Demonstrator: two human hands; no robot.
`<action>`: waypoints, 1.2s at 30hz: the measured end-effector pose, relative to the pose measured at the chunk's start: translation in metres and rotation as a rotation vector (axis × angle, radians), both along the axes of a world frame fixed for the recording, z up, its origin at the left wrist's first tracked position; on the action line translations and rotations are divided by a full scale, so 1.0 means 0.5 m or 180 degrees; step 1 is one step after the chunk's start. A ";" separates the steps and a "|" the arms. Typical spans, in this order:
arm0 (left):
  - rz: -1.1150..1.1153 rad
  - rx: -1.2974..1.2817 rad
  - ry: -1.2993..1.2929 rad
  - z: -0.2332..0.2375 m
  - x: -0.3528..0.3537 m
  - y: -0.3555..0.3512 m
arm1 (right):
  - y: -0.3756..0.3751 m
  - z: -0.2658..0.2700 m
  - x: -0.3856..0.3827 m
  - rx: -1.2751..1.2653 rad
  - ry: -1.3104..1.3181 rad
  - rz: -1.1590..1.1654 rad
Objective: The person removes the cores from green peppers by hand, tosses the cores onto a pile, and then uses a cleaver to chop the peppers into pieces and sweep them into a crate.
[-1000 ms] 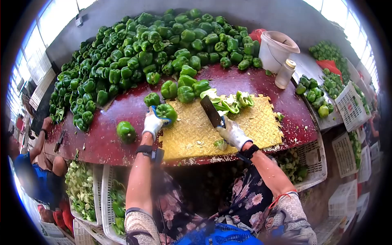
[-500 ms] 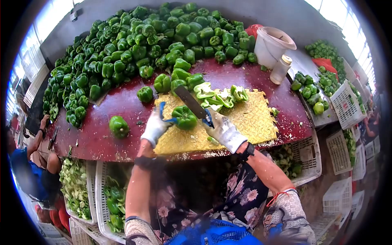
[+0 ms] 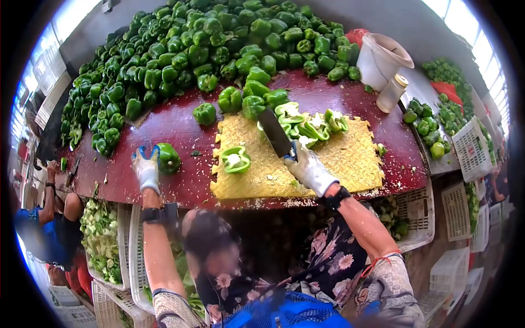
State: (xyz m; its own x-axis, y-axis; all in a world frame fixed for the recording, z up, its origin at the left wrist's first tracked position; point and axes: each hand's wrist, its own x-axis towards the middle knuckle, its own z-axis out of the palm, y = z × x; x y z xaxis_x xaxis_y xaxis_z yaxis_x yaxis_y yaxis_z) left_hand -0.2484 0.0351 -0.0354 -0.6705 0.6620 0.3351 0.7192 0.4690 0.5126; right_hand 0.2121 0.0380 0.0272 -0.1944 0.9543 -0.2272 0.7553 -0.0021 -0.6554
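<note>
My left hand (image 3: 146, 168), in a white and blue glove, has its fingers spread at the left side of a whole green pepper (image 3: 169, 158) on the red table. My right hand (image 3: 310, 167), gloved too, is closed round the handle of a cleaver. Its dark blade (image 3: 274, 133) points up and left over the yellow mat (image 3: 339, 156). A cut pepper half (image 3: 236, 159) lies on the mat's left part with its pale inside up. More cut pepper pieces (image 3: 314, 129) are grouped near the mat's back edge, beside the blade.
A big heap of green peppers (image 3: 202, 44) covers the back of the red table (image 3: 191, 183). A white bucket (image 3: 380, 60) and a jar (image 3: 391, 94) stand at the back right. Crates (image 3: 128, 246) sit below the front edge. Another person (image 3: 52, 229) is at far left.
My left hand has moved left, off the pepper on the mat, to the whole pepper on the table. The pepper on the mat now shows as a cut half. The view has shifted slightly.
</note>
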 end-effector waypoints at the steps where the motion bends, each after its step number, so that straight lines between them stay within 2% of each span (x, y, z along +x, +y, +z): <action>1: 0.0177 -0.0178 -0.0059 -0.001 -0.005 -0.003 | -0.023 0.031 -0.013 -0.0021 -0.0073 0.0023; 2: 0.0166 -0.0302 -0.0103 -0.024 -0.026 0.006 | -0.029 -0.004 -0.010 0.0283 -0.0233 0.0638; 3: 0.0146 -0.0330 -0.0346 -0.031 -0.033 0.015 | -0.045 -0.016 -0.022 0.0552 0.0046 0.1115; 5: -0.0220 -0.0069 -0.0907 -0.051 -0.040 0.033 | -0.074 -0.025 -0.051 0.0553 -0.0255 0.1681; 6: -0.0448 0.0062 -0.1181 -0.108 -0.082 0.062 | -0.079 -0.053 -0.066 0.0509 -0.0294 0.1648; 7: -0.0538 0.0139 -0.1824 -0.159 -0.114 0.094 | -0.077 -0.082 -0.080 0.0463 -0.0338 0.1612; 9: -0.0791 0.0283 -0.2601 -0.077 -0.024 0.062 | -0.047 -0.089 -0.090 0.0207 -0.0446 0.1645; 11: -0.0872 0.0227 -0.2591 -0.047 -0.012 0.050 | -0.011 -0.106 -0.081 0.0264 -0.0675 0.1294; 12: -0.0959 0.0180 -0.2597 -0.045 -0.007 0.049 | 0.000 -0.104 -0.064 0.0652 -0.0580 0.1113; 15: -0.1174 0.0121 -0.2803 -0.052 -0.009 0.036 | 0.045 -0.077 -0.010 0.0016 -0.0882 0.0863; 16: -0.1222 0.0099 -0.2811 -0.058 -0.010 0.034 | 0.044 -0.070 0.009 0.0128 -0.0907 0.0771; 19: -0.1712 0.0476 -0.3635 -0.075 -0.011 0.034 | 0.082 -0.096 0.063 0.0146 -0.0910 0.0475; 20: -0.1710 0.0555 -0.3918 -0.057 0.005 0.029 | 0.064 -0.043 0.064 0.0028 -0.0951 0.0383; 21: -0.1736 0.0547 -0.3909 -0.014 0.042 0.021 | 0.087 -0.090 0.091 -0.0004 -0.0932 0.0313; 23: -0.1976 0.0594 -0.3906 0.085 0.148 0.010 | 0.076 -0.058 0.113 -0.0115 -0.0654 0.0186; 24: -0.1940 0.0399 -0.3548 0.105 0.187 0.021 | 0.070 -0.040 0.114 -0.0284 -0.0734 0.0210; 25: -0.1915 0.0054 -0.3560 0.123 0.227 0.026 | 0.058 -0.035 0.111 -0.0285 -0.0727 0.0224; 26: -0.2387 0.0196 -0.3539 0.126 0.285 0.034 | 0.044 -0.033 0.107 -0.0146 -0.0651 0.0066; 29: -0.2626 0.0282 -0.2697 0.080 0.455 0.041 | 0.005 0.010 0.089 -0.0050 -0.0462 -0.0212; 30: -0.2462 0.0182 -0.1536 0.003 0.484 0.063 | -0.004 0.014 0.087 0.0072 -0.0348 -0.0162; 31: -0.2112 0.0014 -0.0863 0.003 0.542 0.037 | -0.014 0.013 0.091 0.0190 -0.0236 -0.0112; 32: -0.1846 -0.0195 -0.1042 -0.007 0.571 0.036 | -0.017 -0.009 0.098 0.0424 -0.0082 -0.0087; 33: -0.1573 -0.0394 -0.1218 -0.029 0.588 0.044 | -0.028 -0.014 0.096 0.0715 -0.0276 -0.0106; 35: -0.1353 0.0157 -0.1439 -0.077 0.581 0.062 | -0.044 -0.009 0.107 0.0708 -0.0284 0.0029; 36: -0.1508 0.0104 -0.1832 -0.096 0.566 0.068 | -0.050 -0.013 0.106 0.0696 -0.0279 0.0032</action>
